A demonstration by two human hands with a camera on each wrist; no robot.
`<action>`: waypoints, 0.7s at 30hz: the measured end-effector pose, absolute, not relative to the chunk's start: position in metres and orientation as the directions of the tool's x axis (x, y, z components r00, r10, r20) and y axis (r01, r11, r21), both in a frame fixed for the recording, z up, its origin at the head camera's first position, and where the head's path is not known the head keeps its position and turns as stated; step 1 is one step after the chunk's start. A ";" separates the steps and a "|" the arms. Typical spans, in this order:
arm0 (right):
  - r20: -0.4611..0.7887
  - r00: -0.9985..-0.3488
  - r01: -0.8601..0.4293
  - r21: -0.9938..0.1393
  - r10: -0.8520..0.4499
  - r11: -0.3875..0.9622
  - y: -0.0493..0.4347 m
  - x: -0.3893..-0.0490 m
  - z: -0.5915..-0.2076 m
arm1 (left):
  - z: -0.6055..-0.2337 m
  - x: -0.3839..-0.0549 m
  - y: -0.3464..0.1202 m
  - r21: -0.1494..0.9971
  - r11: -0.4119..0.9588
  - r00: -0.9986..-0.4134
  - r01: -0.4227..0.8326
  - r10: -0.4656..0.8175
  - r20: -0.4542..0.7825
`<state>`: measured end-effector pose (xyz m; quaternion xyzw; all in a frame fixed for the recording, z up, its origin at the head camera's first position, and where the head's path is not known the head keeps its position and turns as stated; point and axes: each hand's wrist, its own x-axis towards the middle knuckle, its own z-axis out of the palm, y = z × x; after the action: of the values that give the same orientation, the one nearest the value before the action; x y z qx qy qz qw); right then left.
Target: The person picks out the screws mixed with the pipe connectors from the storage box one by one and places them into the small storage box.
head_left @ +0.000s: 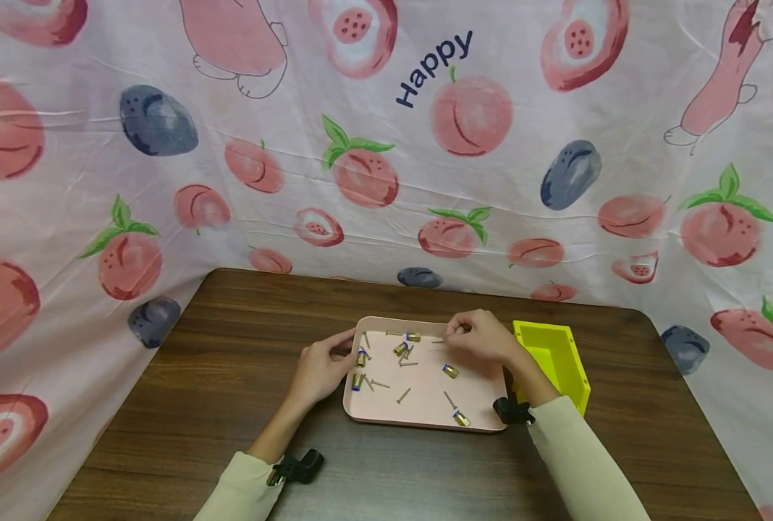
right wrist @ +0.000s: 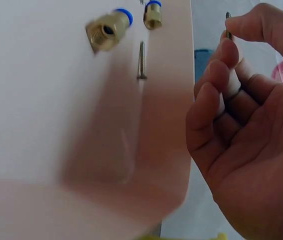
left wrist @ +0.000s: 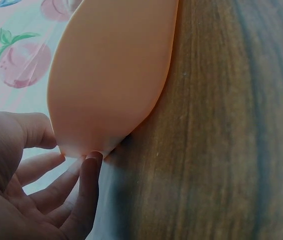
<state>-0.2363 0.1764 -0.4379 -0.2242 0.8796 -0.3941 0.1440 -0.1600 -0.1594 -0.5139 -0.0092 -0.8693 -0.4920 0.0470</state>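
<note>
A pale pink tray [head_left: 419, 401] holds several brass fittings [head_left: 450, 371] with blue rings and several screws [head_left: 404, 396] scattered loose. At its left end my left hand [head_left: 321, 370] grips the rim, with the fingers [left wrist: 89, 175] around the corner in the left wrist view. Over the tray's back right part is my right hand [head_left: 480, 335]. Its thumb and index finger pinch a small screw [right wrist: 228, 22], whose tip sticks up in the right wrist view. Another screw [right wrist: 141, 60] lies in the tray beside that hand, near two fittings [right wrist: 109, 31].
A yellow open box [head_left: 559, 365] stands on the wooden table [head_left: 282, 304] just right of the tray, partly behind my right forearm. A fruit-printed cloth [head_left: 367, 250] hangs behind the table and along its sides.
</note>
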 end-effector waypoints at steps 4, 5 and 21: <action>-0.081 -0.856 -0.288 -0.745 -0.510 0.602 0.186 -0.237 -0.435 | -0.510 -0.156 -0.159 0.867 0.489 -0.993 0.092 -0.019 0.116; -0.080 -0.858 -0.288 -0.743 -0.508 0.604 0.189 -0.237 -0.434 | -0.506 -0.155 -0.158 0.871 0.481 -0.992 0.101 -0.014 0.123; -0.052 -0.880 -0.294 -0.721 -0.473 0.627 0.226 -0.237 -0.418 | -0.553 -0.177 -0.170 0.870 0.489 -0.997 0.057 -0.022 0.077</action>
<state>-0.2369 0.2263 -0.4178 -0.2144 0.8941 -0.3748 0.1190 -0.1767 -0.1695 -0.5526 -0.0101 -0.8620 -0.5053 0.0388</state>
